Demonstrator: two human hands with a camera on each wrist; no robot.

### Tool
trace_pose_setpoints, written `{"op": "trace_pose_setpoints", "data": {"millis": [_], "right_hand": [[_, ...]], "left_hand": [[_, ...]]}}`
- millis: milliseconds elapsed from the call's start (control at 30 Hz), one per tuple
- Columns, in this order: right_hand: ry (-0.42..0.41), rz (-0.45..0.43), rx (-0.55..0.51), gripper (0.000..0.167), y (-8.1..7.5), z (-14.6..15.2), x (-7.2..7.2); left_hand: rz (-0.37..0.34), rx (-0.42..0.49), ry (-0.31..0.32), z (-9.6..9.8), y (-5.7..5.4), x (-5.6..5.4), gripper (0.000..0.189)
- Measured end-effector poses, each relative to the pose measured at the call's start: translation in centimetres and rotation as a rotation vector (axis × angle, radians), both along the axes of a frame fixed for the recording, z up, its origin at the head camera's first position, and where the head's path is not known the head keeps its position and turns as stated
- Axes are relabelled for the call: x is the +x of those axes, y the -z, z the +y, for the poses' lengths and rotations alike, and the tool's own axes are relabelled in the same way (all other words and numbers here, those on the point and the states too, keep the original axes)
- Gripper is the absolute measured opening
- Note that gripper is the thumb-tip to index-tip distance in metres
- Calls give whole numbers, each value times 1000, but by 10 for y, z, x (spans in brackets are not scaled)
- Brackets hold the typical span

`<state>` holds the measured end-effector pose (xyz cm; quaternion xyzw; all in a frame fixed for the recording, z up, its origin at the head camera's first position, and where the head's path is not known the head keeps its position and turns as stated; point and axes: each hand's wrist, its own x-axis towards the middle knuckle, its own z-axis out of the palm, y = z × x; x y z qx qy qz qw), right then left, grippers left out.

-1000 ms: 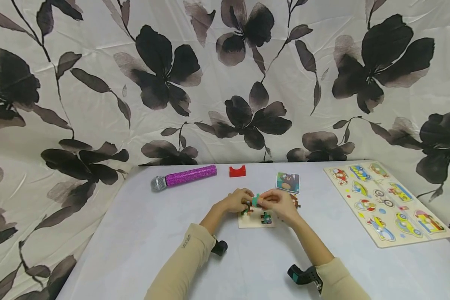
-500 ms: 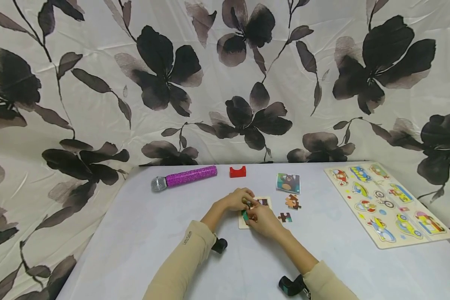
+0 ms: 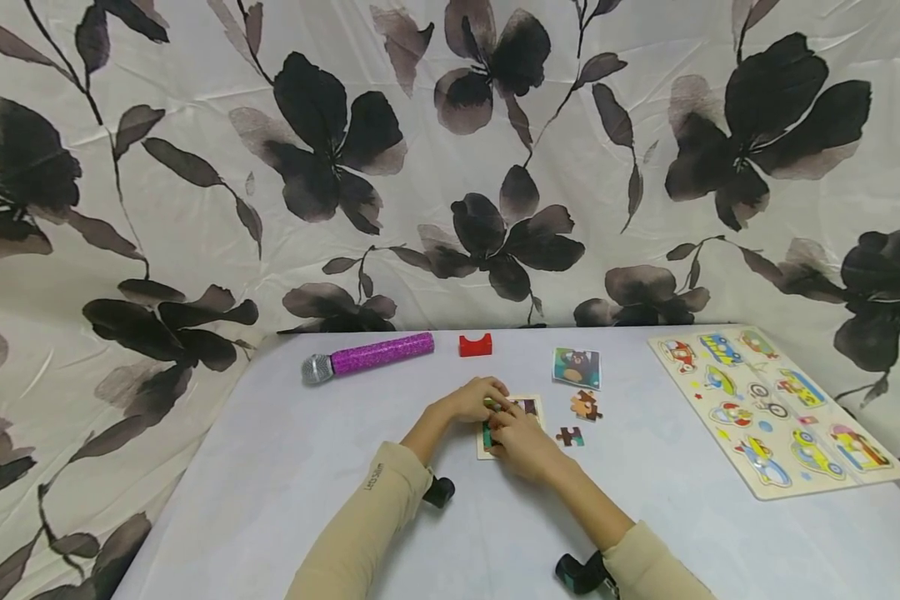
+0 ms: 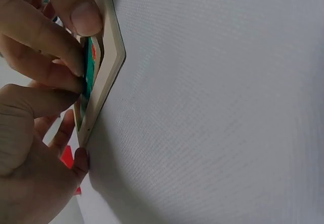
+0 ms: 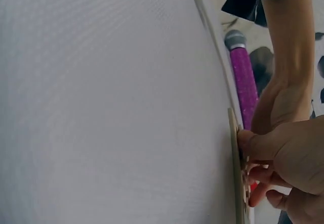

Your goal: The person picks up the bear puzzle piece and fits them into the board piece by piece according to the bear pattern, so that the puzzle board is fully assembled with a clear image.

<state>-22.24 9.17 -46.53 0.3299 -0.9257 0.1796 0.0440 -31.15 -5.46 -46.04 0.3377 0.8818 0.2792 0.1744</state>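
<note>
A small wooden jigsaw tray (image 3: 537,403) with a pale rim lies mid-table beneath both hands. My left hand (image 3: 478,401) holds its left side, one fingertip at the outer edge and another finger over the picture. From the right, my right hand (image 3: 527,450) reaches across the tray with thumb and fingers bent around a green jigsaw piece (image 4: 90,72). In the left wrist view the piece sits a little raised inside the rim. Brown pieces show at the tray's far right. The hands cover most of the picture.
Two loose jigsaw pieces, a brown one (image 3: 585,405) and a smaller one (image 3: 570,436), lie right of the tray. Behind them is a bear picture card (image 3: 576,367). A purple microphone (image 3: 382,350) and red block (image 3: 476,344) lie behind. A vehicle puzzle board (image 3: 802,486) occupies the right.
My right hand brought the green piece from above the tray's far side down and left onto its near part. My left hand stays at the tray. Over the last half second little moved.
</note>
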Motion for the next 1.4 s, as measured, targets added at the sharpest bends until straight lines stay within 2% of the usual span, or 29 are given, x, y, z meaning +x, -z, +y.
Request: {"op": "trace_pose_setpoints", "data": {"millis": [233, 367, 533, 600, 800, 867, 933, 1033, 1167, 1300, 1400], "right_hand": [[-2, 32, -28, 15, 1, 2, -2], [-13, 43, -21, 10, 4, 5, -2], [6, 5, -14, 6, 3, 7, -3], [25, -18, -5, 7, 1, 7, -4], [102, -110, 54, 13, -5, 10, 1], [122, -134, 69, 18, -6, 11, 2], [132, -149, 79, 23, -6, 13, 4], [128, -179, 87, 26, -5, 14, 6], [73, -227, 45, 35, -3, 19, 7], [3, -226, -108, 42, -3, 33, 5], [37, -166, -238, 38, -6, 53, -1]], "left_hand": [[22, 4, 18, 1, -2, 0, 35], [32, 24, 38, -1, -1, 0, 36], [51, 84, 34, -3, 4, 0, 37], [52, 134, -7, -4, 9, 2, 36], [110, 320, -230, -8, 24, 17, 29], [107, 352, -259, -10, 26, 25, 29], [92, 333, -246, -13, 25, 31, 32], [63, 258, -189, -18, 22, 40, 38], [67, 168, -123, -23, 20, 45, 36], [85, 143, -96, -24, 19, 45, 34], [90, 131, -97, -22, 18, 45, 34]]}}
